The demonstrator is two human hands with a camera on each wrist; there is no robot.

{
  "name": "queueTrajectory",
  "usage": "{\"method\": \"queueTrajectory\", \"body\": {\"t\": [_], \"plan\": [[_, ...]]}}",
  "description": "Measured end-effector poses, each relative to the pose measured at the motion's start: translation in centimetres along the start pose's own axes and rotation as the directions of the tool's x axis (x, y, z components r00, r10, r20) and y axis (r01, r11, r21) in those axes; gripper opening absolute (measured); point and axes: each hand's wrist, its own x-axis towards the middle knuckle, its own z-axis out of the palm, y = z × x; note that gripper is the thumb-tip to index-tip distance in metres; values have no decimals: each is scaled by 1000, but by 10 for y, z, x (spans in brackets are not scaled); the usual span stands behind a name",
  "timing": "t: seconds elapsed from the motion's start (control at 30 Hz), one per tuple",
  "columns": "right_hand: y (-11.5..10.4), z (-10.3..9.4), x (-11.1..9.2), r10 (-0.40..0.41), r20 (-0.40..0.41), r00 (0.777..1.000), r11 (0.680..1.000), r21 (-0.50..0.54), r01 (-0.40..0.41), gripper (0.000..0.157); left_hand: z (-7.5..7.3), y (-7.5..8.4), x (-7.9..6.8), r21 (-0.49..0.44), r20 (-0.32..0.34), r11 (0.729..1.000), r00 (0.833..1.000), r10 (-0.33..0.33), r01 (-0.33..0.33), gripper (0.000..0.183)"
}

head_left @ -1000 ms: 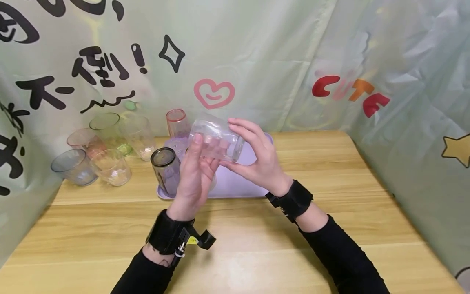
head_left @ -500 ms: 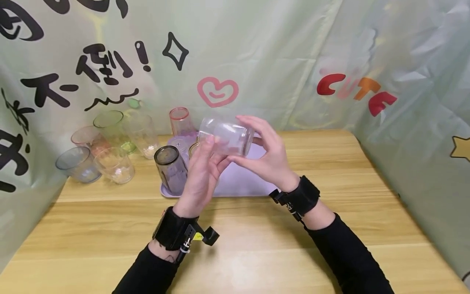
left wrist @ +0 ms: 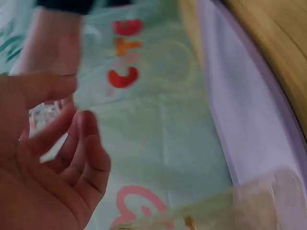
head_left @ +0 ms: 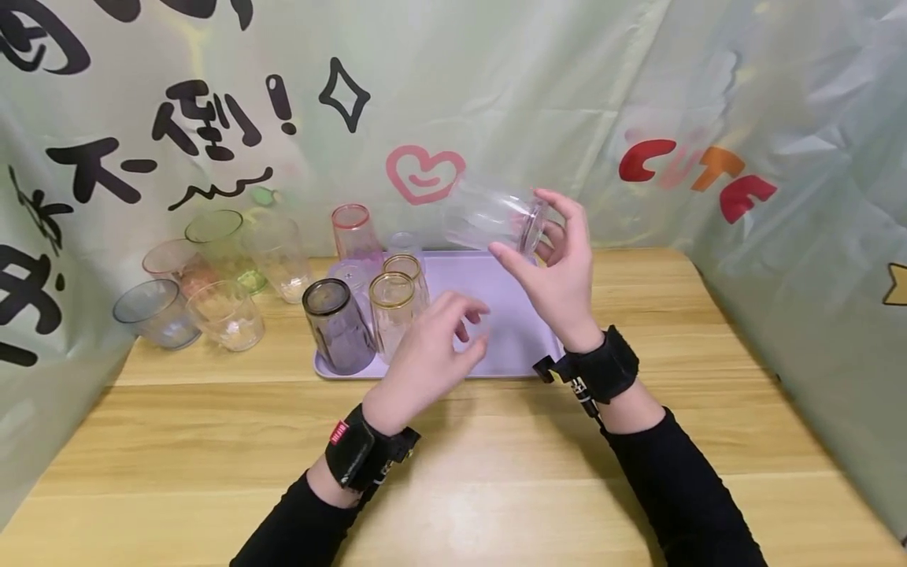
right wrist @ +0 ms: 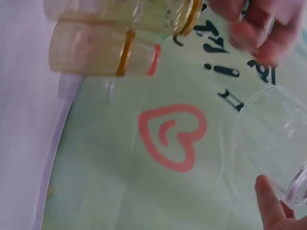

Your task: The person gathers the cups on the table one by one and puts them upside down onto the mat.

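My right hand [head_left: 563,276] grips a clear glass [head_left: 489,216] near its thick base, thumb below and fingers over the far side. The glass lies tilted nearly sideways above the back of the lilac tray [head_left: 520,342], its mouth facing left. In the right wrist view the clear glass [right wrist: 271,134] shows at the right with a fingertip [right wrist: 265,191] against it. My left hand [head_left: 435,350] is empty, its fingers loosely bent, in front of a gold-ringed glass [head_left: 390,311]. The left wrist view shows that same left hand [left wrist: 57,158] with nothing in it.
On the tray's left stand a dark grey glass [head_left: 340,335], another gold-ringed glass [head_left: 414,283], a pink glass [head_left: 354,232] and clear ones. Left of the tray, several tumblers cluster on the wooden table [head_left: 234,441], including a blue-grey tumbler [head_left: 159,323] and a green tumbler [head_left: 220,244].
Both hands held the clear glass earlier. My left hand has let go and turned over, palm down, while the right hand has lifted the glass up and to the right.
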Motion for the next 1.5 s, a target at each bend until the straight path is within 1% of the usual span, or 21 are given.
{"method": "queueTrajectory", "body": {"t": [0.03, 0.07, 0.1, 0.13, 0.2, 0.23, 0.3, 0.37, 0.43, 0.5, 0.6, 0.7, 0.83, 0.9, 1.0, 1.1, 1.3, 1.43, 1.5], "plan": [[2, -1, 1, 26, 2, 1000, 999, -38, -26, 64, 3, -2, -1, 119, 45, 992, 999, 26, -31, 25], [3, -3, 2, 57, 5, 998, 995, -82, -56, 64, 6, -4, -2, 216, 94, 975, 995, 37, -56, 23], [5, -4, 3, 89, 14, 996, 988, -127, -87, 65, 8, -5, -3, 294, 141, 953, 989, 33, -73, 21], [7, -5, 5, 117, 27, 993, 978, -177, -111, 65, 11, -7, -4, 353, 185, 932, 983, 20, -86, 20], [26, -9, 8, 149, 69, 987, 954, -274, -124, 68, 15, -11, -6, 446, 257, 890, 966, -23, -97, 16], [36, -10, 10, 158, 92, 983, 936, -332, -119, 69, 17, -13, -7, 477, 286, 873, 957, -47, -100, 13], [59, -10, 15, 175, 143, 974, 896, -434, -97, 72, 20, -17, -10, 500, 320, 860, 945, -72, -104, 9], [83, -9, 19, 195, 195, 961, 855, -513, -69, 75, 24, -22, -14, 504, 352, 857, 932, -89, -109, 14], [94, -5, 22, 245, 245, 938, 816, -575, -62, 76, 29, -26, -17, 492, 376, 863, 922, -92, -114, 22], [103, 1, 25, 299, 291, 909, 788, -613, -63, 76, 32, -30, -21, 474, 393, 872, 915, -90, -118, 27], [113, 12, 32, 359, 341, 869, 735, -677, -38, 75, 34, -32, -23, 452, 399, 884, 913, -83, -118, 28], [126, 23, 41, 376, 384, 843, 701, -713, 12, 73, 34, -32, -22, 444, 397, 887, 915, -69, -126, 29], [143, 36, 48, 381, 431, 818, 692, -720, 57, 69, 34, -32, -19, 454, 395, 882, 916, -67, -131, 32], [150, 42, 49, 397, 442, 805, 690, -722, 55, 68, 34, -31, -19, 460, 394, 879, 916, -75, -126, 31], [157, 48, 49, 424, 437, 793, 682, -730, 38, 68, 34, -30, -19, 467, 393, 876, 916, -81, -123, 31], [162, 49, 46, 433, 427, 794, 684, -729, 19, 67, 36, -28, -19, 469, 394, 875, 915, -83, -123, 31], [172, 52, 38, 405, 431, 807, 697, -717, 33, 66, 38, -26, -18, 470, 395, 874, 915, -85, -121, 29], [173, 55, 37, 393, 430, 813, 704, -709, 35, 68, 36, -28, -18, 475, 391, 871, 917, -82, -125, 28], [172, 55, 37, 394, 430, 812, 708, -706, 30, 70, 35, -30, -18, 473, 389, 873, 917, -87, -118, 29]]}}
